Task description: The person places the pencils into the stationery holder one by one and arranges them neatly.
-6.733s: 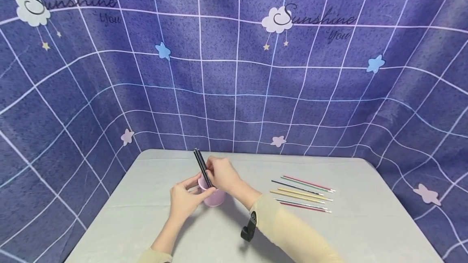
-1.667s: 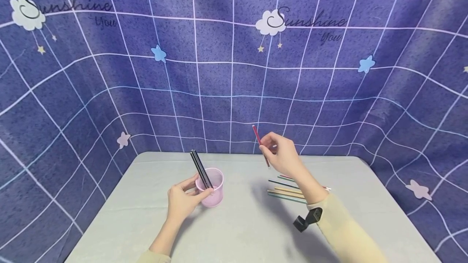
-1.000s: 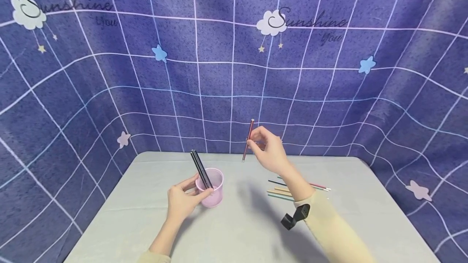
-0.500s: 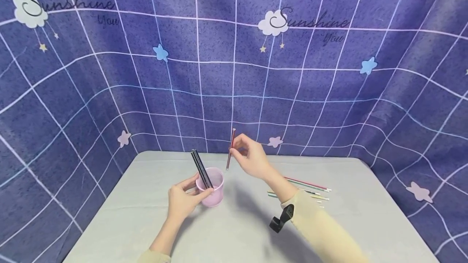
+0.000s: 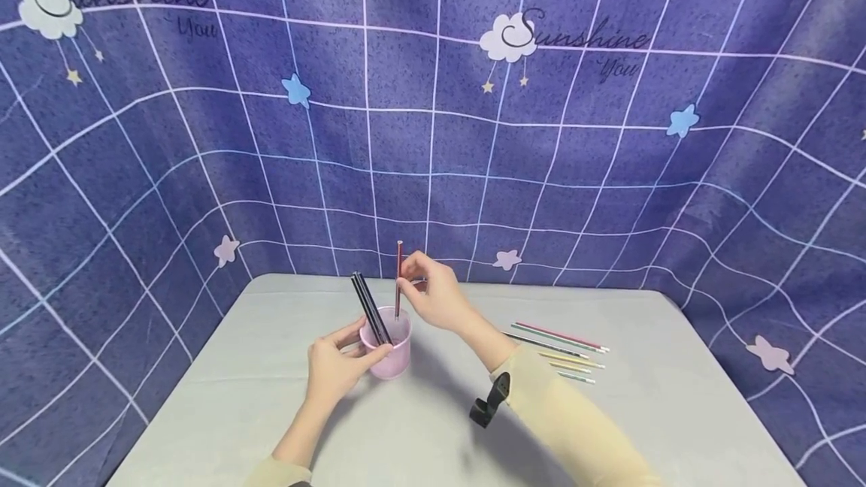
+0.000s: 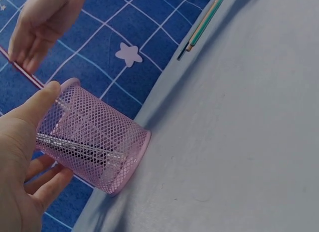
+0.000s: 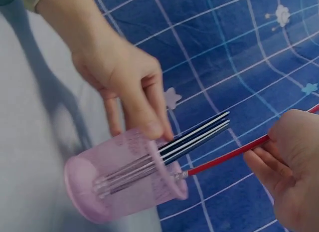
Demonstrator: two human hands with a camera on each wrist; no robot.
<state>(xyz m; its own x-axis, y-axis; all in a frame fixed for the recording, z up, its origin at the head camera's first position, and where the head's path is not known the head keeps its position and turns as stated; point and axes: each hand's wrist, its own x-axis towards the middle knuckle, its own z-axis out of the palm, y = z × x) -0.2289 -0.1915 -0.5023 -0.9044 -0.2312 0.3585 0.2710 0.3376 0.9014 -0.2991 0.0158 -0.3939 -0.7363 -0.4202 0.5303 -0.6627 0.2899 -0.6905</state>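
Observation:
My left hand [image 5: 334, 367] grips a pink mesh pen cup [image 5: 390, 361] by its rim and side, thumb at the near edge and fingers behind. Several black pencils [image 5: 366, 299] lean leftward inside the cup, their upper ends above the rim. My right hand [image 5: 438, 295] pinches a red pencil [image 5: 399, 269] between thumb and fingers, nearly upright in the head view. In the right wrist view, the red pencil [image 7: 229, 155] has its metal-banded eraser end at the cup's mouth, beside the black pencils [image 7: 199, 134].
Several loose pencils [image 5: 558, 338], red, green, dark and yellow, lie side by side on the table [image 5: 643, 412] at the right, partly behind my right forearm. A purple-blue grid curtain [image 5: 460, 149] hangs behind the table. A black wrist camera [image 5: 490, 400] juts from my right sleeve.
My right hand has left the black pencils in the cup, taken the red pencil from the table's right side and carried it leftward to the cup's mouth. My left hand stays on the cup.

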